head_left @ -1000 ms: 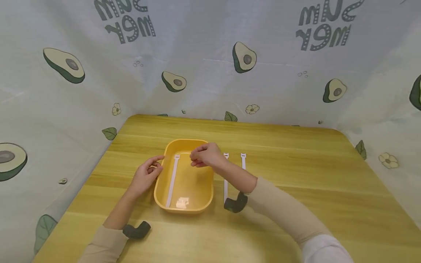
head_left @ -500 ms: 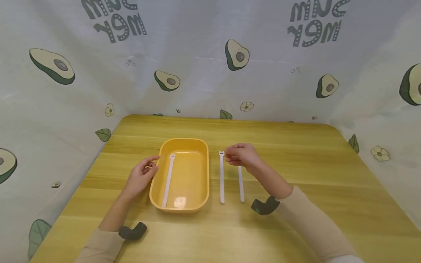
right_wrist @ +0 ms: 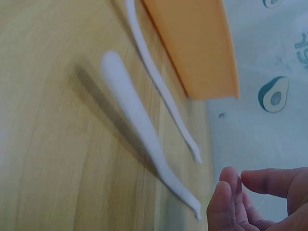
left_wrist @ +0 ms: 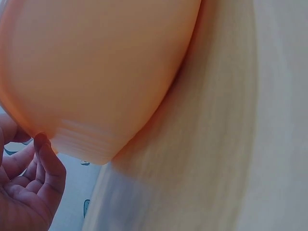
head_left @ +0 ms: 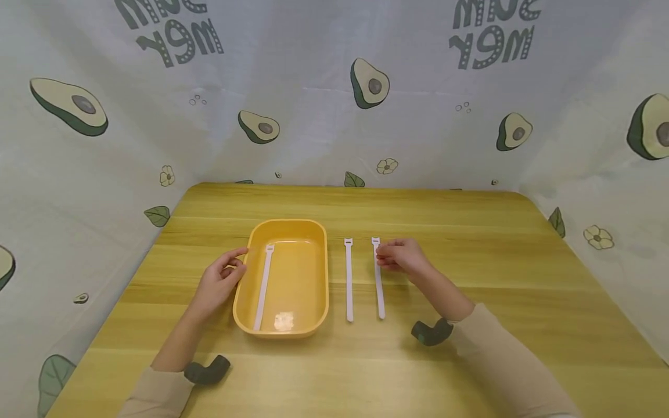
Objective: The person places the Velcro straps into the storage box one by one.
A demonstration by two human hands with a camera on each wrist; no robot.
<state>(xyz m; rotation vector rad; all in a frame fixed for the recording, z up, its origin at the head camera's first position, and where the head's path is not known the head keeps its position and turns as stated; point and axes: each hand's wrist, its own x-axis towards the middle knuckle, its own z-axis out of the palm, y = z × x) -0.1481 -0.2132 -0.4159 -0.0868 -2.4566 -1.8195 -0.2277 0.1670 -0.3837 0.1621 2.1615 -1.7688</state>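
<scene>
A yellow plastic tray (head_left: pixel 300 284) stands on the table with a white cable tie strap (head_left: pixel 263 287) lying lengthwise at its left side. My left hand (head_left: pixel 218 280) touches the outside of the tray's left wall near the rim; in the left wrist view its fingertips (left_wrist: pixel 42 139) rest against the wall. Right of the tray lie two more white straps with slotted heads, a nearer strap (head_left: pixel 349 284) and a farther strap (head_left: pixel 380 290). Over the upper part of the farther strap is my right hand (head_left: pixel 405 255), its thumb and fingertips close together, with nothing visible between them.
The wood-patterned table (head_left: pixel 455 360) carries these things. Behind it hangs a white sheet (head_left: pixel 313 69) printed with avocados. A dark curved piece (head_left: pixel 207 371) sits at the left wrist, and a similar dark piece (head_left: pixel 432 332) at the right.
My right hand has moved from above the tray rightward, past the nearer strap, to the farther one. The left hand keeps its place at the tray. The whole view has shifted slightly.
</scene>
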